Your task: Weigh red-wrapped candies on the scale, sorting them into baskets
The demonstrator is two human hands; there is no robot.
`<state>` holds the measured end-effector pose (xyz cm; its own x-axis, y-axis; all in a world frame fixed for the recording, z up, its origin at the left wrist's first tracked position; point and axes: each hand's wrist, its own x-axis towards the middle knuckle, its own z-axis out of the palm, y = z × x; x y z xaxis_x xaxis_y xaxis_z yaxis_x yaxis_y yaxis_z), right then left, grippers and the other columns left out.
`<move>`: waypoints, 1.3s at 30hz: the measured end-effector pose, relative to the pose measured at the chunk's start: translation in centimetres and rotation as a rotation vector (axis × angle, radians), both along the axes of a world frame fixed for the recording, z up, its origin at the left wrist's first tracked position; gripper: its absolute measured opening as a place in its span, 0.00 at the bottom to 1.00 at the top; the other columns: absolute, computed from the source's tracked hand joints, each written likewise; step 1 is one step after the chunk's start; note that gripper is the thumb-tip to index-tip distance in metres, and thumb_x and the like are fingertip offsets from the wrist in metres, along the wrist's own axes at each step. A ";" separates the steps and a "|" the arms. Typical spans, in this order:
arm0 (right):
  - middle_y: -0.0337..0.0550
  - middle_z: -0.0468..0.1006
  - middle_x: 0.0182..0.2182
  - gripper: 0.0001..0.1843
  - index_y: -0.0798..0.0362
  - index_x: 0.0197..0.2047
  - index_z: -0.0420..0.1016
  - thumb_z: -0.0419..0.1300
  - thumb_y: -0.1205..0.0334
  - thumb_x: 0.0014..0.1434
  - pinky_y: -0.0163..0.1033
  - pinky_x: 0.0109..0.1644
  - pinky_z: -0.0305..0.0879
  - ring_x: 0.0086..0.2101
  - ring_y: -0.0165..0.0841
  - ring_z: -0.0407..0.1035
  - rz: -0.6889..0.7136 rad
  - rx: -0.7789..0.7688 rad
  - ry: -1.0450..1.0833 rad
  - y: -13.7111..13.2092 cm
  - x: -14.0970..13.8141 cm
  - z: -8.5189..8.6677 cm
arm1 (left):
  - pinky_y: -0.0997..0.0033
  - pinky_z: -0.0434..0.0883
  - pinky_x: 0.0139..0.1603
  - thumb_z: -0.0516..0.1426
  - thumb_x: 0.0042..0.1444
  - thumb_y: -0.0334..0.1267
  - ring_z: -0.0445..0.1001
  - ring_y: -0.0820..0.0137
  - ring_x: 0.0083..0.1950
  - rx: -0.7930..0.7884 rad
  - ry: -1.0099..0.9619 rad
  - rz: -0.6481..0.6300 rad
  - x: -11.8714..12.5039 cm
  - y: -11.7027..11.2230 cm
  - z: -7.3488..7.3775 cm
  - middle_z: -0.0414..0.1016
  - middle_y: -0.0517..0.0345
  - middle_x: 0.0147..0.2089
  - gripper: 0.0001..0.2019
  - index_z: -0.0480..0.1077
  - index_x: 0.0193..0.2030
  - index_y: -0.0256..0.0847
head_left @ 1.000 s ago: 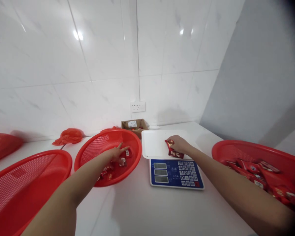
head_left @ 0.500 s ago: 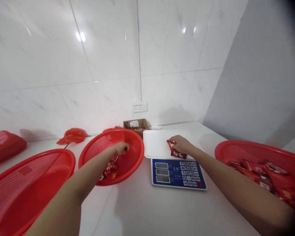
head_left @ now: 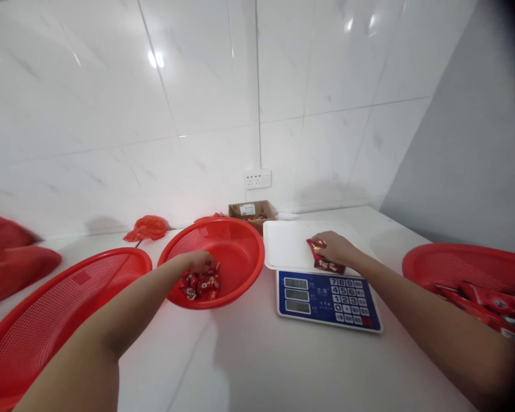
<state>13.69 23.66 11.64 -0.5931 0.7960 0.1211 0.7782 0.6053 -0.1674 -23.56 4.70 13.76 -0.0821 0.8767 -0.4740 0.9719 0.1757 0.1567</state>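
My left hand [head_left: 198, 262] reaches into the middle red mesh basket [head_left: 236, 240], fingers curled over a small heap of red wrapped candies [head_left: 200, 284]; what it grips is hidden. My right hand [head_left: 337, 249] rests on the white pan of the electronic scale [head_left: 285, 247] and holds a red packet [head_left: 324, 258] flat against the pan. The scale's blue keypad panel [head_left: 327, 295] faces me.
A large red basket [head_left: 64, 303] lies at the left. Another red basket [head_left: 463, 268] with several red packets sits at the right. Red plastic bags [head_left: 147, 228] lie by the tiled wall, and a small cardboard box [head_left: 249, 209] stands under a wall socket [head_left: 257, 178].
My left hand drew back from the far side of the middle basket to its near side and closed over the candies. The view swung left. My right hand stayed on the scale pan.
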 end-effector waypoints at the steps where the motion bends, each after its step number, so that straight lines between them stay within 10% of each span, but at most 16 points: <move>1: 0.44 0.75 0.44 0.20 0.51 0.45 0.74 0.56 0.67 0.47 0.35 0.43 0.62 0.44 0.37 0.67 0.001 0.002 -0.001 0.0 0.0 0.0 | 0.62 0.71 0.41 0.53 0.58 0.41 0.72 0.67 0.41 -0.015 -0.003 0.006 0.1 -0.3 0.0 0.71 0.55 0.45 0.12 0.68 0.45 0.37; 14: 0.45 0.75 0.43 0.20 0.52 0.45 0.74 0.57 0.67 0.47 0.35 0.43 0.62 0.43 0.36 0.68 -0.012 -0.001 0.019 -0.1 0.1 -0.1 | 0.56 0.68 0.46 0.55 0.56 0.42 0.70 0.65 0.46 0.062 -0.026 -0.044 3.2 -1.5 -0.2 0.69 0.52 0.47 0.14 0.67 0.46 0.38; 21: 0.45 0.76 0.43 0.19 0.51 0.42 0.76 0.57 0.68 0.44 0.37 0.43 0.62 0.42 0.38 0.68 -0.049 -0.033 0.100 -0.3 0.4 0.3 | 0.70 0.70 0.30 0.56 0.53 0.43 0.72 0.71 0.31 0.335 -0.292 -0.017 2.4 0.5 5.5 0.72 0.59 0.34 0.13 0.67 0.41 0.36; 26: 0.44 0.77 0.40 0.19 0.51 0.42 0.75 0.57 0.68 0.44 0.38 0.40 0.63 0.39 0.38 0.69 -0.109 -0.105 0.182 -0.8 0.5 1.0 | 0.73 0.70 0.30 0.56 0.52 0.46 0.73 0.72 0.33 0.468 -0.478 -0.042 6.9 3.0 8.8 0.74 0.57 0.38 0.18 0.64 0.46 0.39; 39: 0.45 0.75 0.46 0.21 0.54 0.49 0.71 0.55 0.65 0.51 0.33 0.41 0.64 0.40 0.32 0.70 -0.159 -0.238 0.352 -3.1 4.5 3.3 | 0.57 0.70 0.45 0.54 0.57 0.41 0.71 0.65 0.46 0.497 -0.280 -0.107 20.8 12.8 2.8 0.69 0.52 0.49 0.15 0.65 0.50 0.37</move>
<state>18.18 20.57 14.94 -0.4166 0.9040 0.0966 0.7291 0.3957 -0.5584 -2.80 17.54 16.58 0.0890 0.9960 0.0061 0.8896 -0.0822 0.4492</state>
